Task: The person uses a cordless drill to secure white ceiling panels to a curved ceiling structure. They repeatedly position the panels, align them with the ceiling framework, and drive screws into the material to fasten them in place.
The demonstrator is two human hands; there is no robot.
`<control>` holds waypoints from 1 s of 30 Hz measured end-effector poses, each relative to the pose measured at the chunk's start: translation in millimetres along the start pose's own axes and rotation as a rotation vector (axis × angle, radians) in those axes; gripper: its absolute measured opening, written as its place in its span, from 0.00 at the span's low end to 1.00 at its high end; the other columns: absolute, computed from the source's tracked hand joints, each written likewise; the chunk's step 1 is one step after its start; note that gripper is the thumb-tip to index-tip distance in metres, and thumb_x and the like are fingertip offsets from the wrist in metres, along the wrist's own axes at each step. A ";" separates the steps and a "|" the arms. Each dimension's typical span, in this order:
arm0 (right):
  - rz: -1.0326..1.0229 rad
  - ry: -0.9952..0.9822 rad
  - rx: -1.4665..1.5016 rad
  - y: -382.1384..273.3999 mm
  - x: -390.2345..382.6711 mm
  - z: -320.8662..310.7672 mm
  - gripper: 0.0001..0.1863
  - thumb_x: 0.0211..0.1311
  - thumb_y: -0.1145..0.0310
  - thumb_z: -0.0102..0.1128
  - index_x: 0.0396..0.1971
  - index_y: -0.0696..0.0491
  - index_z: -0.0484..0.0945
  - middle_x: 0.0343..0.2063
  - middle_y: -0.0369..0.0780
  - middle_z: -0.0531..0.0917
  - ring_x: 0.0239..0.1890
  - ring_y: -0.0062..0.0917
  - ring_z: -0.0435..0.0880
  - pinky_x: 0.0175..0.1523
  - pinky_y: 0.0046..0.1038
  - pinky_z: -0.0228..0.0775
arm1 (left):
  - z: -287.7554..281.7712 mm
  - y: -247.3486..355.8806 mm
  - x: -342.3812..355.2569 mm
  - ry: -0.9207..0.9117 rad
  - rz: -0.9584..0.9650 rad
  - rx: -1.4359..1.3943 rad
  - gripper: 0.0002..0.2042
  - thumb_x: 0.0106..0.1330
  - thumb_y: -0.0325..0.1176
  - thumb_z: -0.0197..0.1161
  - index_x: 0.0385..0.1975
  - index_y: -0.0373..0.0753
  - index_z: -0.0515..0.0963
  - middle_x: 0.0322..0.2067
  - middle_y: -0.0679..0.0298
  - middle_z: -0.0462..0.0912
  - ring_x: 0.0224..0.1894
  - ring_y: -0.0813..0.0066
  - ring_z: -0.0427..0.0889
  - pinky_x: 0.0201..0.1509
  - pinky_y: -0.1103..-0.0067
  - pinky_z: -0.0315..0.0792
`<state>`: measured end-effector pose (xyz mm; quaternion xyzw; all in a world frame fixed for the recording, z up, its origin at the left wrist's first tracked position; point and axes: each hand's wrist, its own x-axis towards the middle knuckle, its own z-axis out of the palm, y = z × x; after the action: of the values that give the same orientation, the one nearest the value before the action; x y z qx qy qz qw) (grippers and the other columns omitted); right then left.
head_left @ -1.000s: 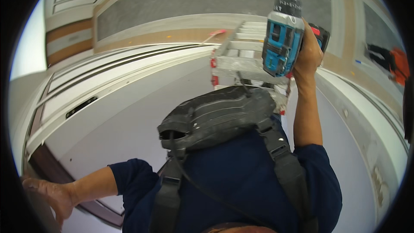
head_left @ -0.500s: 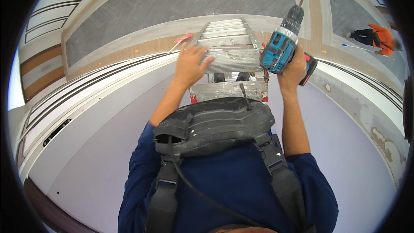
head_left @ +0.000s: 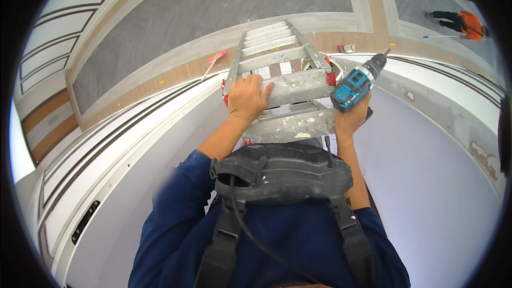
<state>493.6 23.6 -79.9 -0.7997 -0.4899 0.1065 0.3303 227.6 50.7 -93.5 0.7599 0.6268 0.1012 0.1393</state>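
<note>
grey floor [head_left: 213, 10] — drill [head_left: 353, 88], long axis diagonal, bit [head_left: 388, 52] toward upper right

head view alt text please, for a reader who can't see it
A person's right hand holds a blue cordless drill; the left hand rests on a metal ladder. A black bag is strapped across their front; a co-worker in orange appears at upper right.

Drill [head_left: 353, 88] hndl mostly behind R hand [head_left: 352, 117]

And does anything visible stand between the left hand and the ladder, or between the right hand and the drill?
Nothing visible does: the left hand is on the ladder itself, and the right hand grips the drill.
</note>
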 end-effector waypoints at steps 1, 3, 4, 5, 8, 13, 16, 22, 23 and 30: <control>0.021 0.013 -0.036 -6.9 1.7 -1.9 0.30 0.48 0.69 0.69 0.53 0.57 0.71 0.45 0.48 0.81 0.48 0.47 0.79 0.51 0.40 0.68 | -1.7 2.8 -0.4 0.014 0.011 -0.004 0.16 0.67 0.49 0.55 0.32 0.40 0.76 0.28 0.60 0.78 0.31 0.58 0.76 0.38 0.67 0.68; 0.070 0.041 -0.101 -14.4 -4.7 -1.5 0.30 0.48 0.69 0.69 0.53 0.56 0.71 0.45 0.48 0.81 0.48 0.47 0.79 0.51 0.41 0.68 | -7.1 4.2 -7.1 -0.009 0.015 -0.011 0.16 0.68 0.48 0.55 0.31 0.40 0.76 0.28 0.59 0.78 0.31 0.57 0.77 0.38 0.66 0.68; 0.090 0.067 -0.128 -16.6 -4.2 3.2 0.30 0.47 0.69 0.70 0.53 0.56 0.72 0.45 0.48 0.81 0.48 0.47 0.79 0.51 0.41 0.68 | -7.9 3.7 -5.3 -0.034 0.013 -0.017 0.17 0.68 0.48 0.55 0.31 0.39 0.76 0.28 0.57 0.79 0.31 0.56 0.78 0.37 0.65 0.69; 0.111 0.094 -0.155 -17.5 -3.0 7.3 0.30 0.47 0.70 0.70 0.53 0.56 0.72 0.46 0.48 0.81 0.48 0.47 0.79 0.51 0.41 0.69 | -8.8 3.2 -2.2 -0.060 0.011 -0.023 0.17 0.68 0.48 0.55 0.31 0.39 0.76 0.28 0.56 0.79 0.31 0.55 0.79 0.37 0.64 0.70; 0.128 0.162 -0.137 -15.2 -1.9 12.4 0.31 0.46 0.70 0.70 0.53 0.57 0.71 0.45 0.48 0.81 0.47 0.46 0.80 0.51 0.40 0.69 | -15.9 5.0 13.2 -0.318 -0.066 -0.112 0.20 0.70 0.51 0.51 0.30 0.37 0.77 0.27 0.52 0.81 0.30 0.51 0.81 0.37 0.60 0.72; 0.233 0.166 -0.058 -16.2 1.9 14.7 0.33 0.43 0.73 0.71 0.53 0.56 0.70 0.44 0.47 0.81 0.46 0.47 0.80 0.50 0.39 0.70 | -13.8 26.9 43.2 -0.461 0.021 -0.121 0.28 0.72 0.57 0.42 0.36 0.36 0.79 0.26 0.48 0.83 0.31 0.46 0.82 0.39 0.58 0.74; 0.176 0.176 -0.147 -11.4 1.9 17.0 0.36 0.41 0.70 0.75 0.54 0.54 0.69 0.42 0.47 0.82 0.45 0.46 0.81 0.47 0.39 0.72 | -14.9 31.0 46.8 -0.487 0.015 -0.145 0.29 0.73 0.57 0.39 0.36 0.37 0.80 0.28 0.48 0.84 0.33 0.47 0.83 0.40 0.58 0.74; 0.197 0.195 -0.175 -7.3 1.4 19.2 0.35 0.41 0.70 0.75 0.53 0.53 0.70 0.40 0.47 0.83 0.44 0.47 0.81 0.45 0.41 0.72 | -13.6 28.9 46.0 -0.514 -0.025 -0.127 0.28 0.73 0.57 0.39 0.36 0.39 0.81 0.29 0.48 0.84 0.36 0.47 0.83 0.43 0.58 0.73; 0.192 0.198 -0.176 -8.8 2.7 19.4 0.35 0.41 0.70 0.75 0.53 0.54 0.70 0.40 0.47 0.83 0.44 0.47 0.81 0.45 0.41 0.72 | -12.8 27.9 45.5 -0.514 -0.029 -0.129 0.28 0.72 0.57 0.40 0.36 0.39 0.81 0.29 0.48 0.84 0.36 0.46 0.83 0.43 0.58 0.73; 0.201 0.199 -0.160 -14.1 4.6 16.6 0.35 0.42 0.71 0.73 0.55 0.55 0.70 0.47 0.48 0.80 0.50 0.47 0.78 0.52 0.40 0.69 | -11.6 33.1 50.2 -0.439 -0.013 -0.136 0.27 0.71 0.57 0.43 0.39 0.40 0.82 0.28 0.46 0.83 0.35 0.44 0.82 0.43 0.57 0.72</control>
<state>477.6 38.8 -82.9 -0.8751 -0.3792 0.0199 0.3001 264.1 95.1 -72.4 0.7486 0.5780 -0.0255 0.3237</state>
